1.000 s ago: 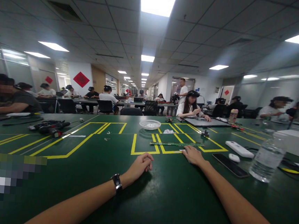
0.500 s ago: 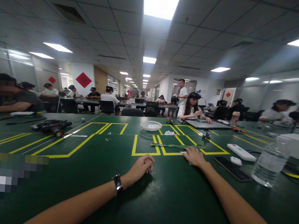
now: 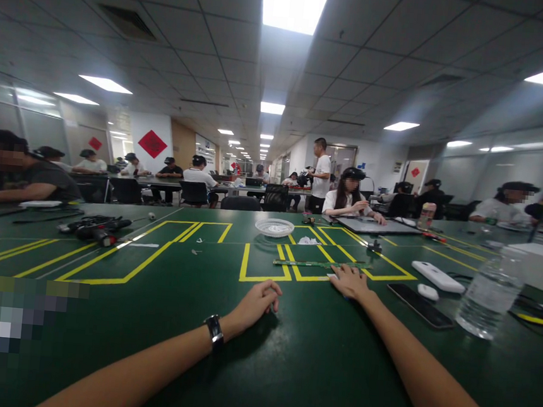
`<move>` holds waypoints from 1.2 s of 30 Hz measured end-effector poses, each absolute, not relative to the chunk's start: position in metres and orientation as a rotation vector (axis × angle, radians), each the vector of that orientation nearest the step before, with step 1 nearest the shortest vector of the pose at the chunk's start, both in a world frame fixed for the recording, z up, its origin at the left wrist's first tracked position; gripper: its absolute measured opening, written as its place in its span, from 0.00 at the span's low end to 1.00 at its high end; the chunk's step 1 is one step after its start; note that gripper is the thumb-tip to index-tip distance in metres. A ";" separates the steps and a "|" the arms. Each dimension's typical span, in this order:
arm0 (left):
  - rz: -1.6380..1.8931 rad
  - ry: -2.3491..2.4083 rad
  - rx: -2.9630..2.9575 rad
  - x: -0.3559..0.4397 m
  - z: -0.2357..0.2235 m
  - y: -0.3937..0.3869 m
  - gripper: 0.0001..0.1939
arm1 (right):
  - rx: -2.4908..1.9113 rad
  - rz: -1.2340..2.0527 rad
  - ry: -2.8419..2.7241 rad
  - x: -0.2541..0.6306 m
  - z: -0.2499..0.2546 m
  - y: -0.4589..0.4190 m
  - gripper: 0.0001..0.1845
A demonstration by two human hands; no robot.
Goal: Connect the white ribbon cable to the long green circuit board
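My left hand (image 3: 256, 302) rests on its side on the green table, fingers loosely curled, with nothing visible in it. A dark-strapped watch (image 3: 213, 332) circles that wrist. Palm down, my right hand (image 3: 351, 282) lies with its fingers spread, at the front edge of a yellow tape outline. Beneath its fingertips a small white piece (image 3: 332, 276) shows, mostly covered. Just beyond those fingers a long, thin green circuit board strip (image 3: 307, 264) lies flat across the tape lines. Whether my right fingers touch the strip I cannot tell.
Farther out stand a white openwork basket (image 3: 274, 228) and crumpled white paper (image 3: 308, 241). On the right are a phone (image 3: 419, 305), a white device (image 3: 437, 277) and a water bottle (image 3: 490, 295). Black cabled gear (image 3: 93, 229) lies left. A co-worker (image 3: 351, 194) sits opposite.
Both hands stay almost where they were. The view has shifted slightly. In the background, a standing person has moved a little to the left.
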State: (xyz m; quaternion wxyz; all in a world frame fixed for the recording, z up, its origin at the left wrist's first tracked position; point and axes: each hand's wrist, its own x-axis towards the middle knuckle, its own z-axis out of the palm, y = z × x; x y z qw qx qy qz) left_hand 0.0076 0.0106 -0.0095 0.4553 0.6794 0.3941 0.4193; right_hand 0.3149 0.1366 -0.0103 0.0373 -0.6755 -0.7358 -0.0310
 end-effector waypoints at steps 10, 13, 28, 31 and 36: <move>0.998 0.957 1.715 0.007 -0.008 0.008 0.09 | -2.082 -0.094 -2.239 0.313 -0.011 0.134 0.34; 0.993 0.965 1.726 0.007 -0.007 0.007 0.08 | -2.001 -0.163 -2.229 0.311 -0.009 0.130 0.32; 0.926 0.987 1.780 0.004 -0.001 0.003 0.10 | -2.024 0.044 -2.263 0.310 0.011 0.128 0.32; 0.919 0.988 1.782 0.004 0.001 0.002 0.11 | -2.039 -0.035 -2.195 0.307 0.009 0.125 0.30; 0.908 1.007 1.802 0.004 -0.001 0.003 0.11 | -2.032 -0.269 -2.151 0.298 -0.003 0.122 0.19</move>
